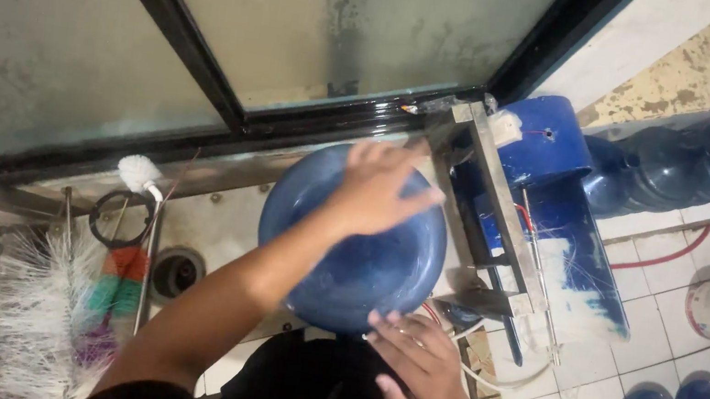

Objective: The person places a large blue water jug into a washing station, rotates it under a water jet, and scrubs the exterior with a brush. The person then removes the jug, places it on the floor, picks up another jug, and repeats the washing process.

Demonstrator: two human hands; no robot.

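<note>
Hands flat on blue water jug [356, 255], left hand [375, 188] atop, right hand [419, 366] near edge, grip apparently open

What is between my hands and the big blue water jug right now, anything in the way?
Nothing visible. The left hand lies flat on the upturned base of the blue jug, and the right hand touches its near edge. The bottle brushes stand off to the left in the steel sink, apart from both hands.
</note>
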